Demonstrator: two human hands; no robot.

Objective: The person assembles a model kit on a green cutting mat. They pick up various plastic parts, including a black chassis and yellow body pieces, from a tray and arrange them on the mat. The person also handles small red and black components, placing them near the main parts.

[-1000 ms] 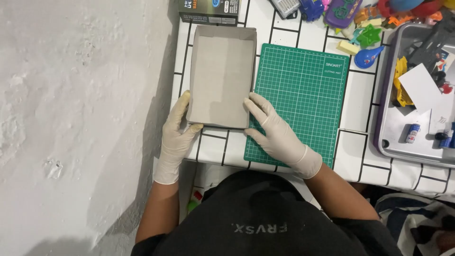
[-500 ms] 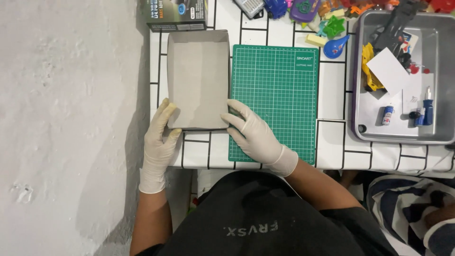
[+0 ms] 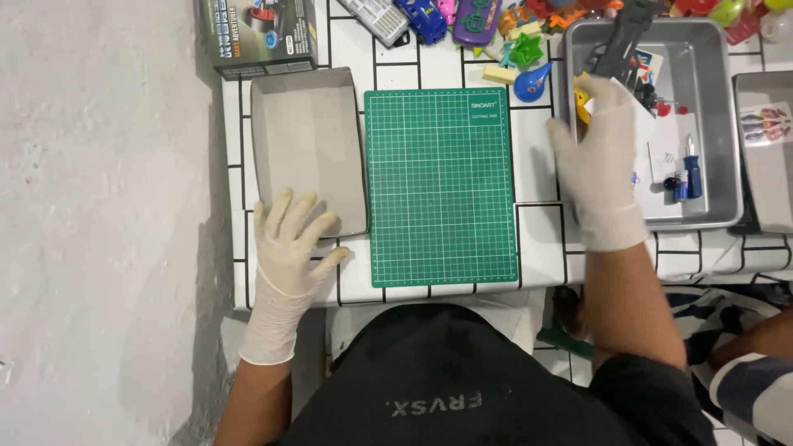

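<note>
A shallow grey cardboard tray (image 3: 307,140) lies on the white tiled table (image 3: 537,248), left of a green cutting mat (image 3: 442,186). My left hand (image 3: 291,248), in a white glove, rests flat with spread fingers on the tray's near edge. My right hand (image 3: 599,161), also gloved, hovers with fingers apart over the left side of a metal bin (image 3: 717,124). It holds nothing. The bin contains white paper, a small blue screwdriver (image 3: 692,165) and small toy parts.
A dark printed box (image 3: 258,33) stands behind the tray. Colourful plastic toys (image 3: 462,21) crowd the table's far edge. A second metal tray (image 3: 764,157) sits at the far right. Another person's striped sleeve (image 3: 747,384) shows at lower right. A white wall (image 3: 99,223) is on the left.
My right hand left the cardboard tray and moved right across the mat to the metal bin. My left hand stays at the tray's near edge. The view shifted right.
</note>
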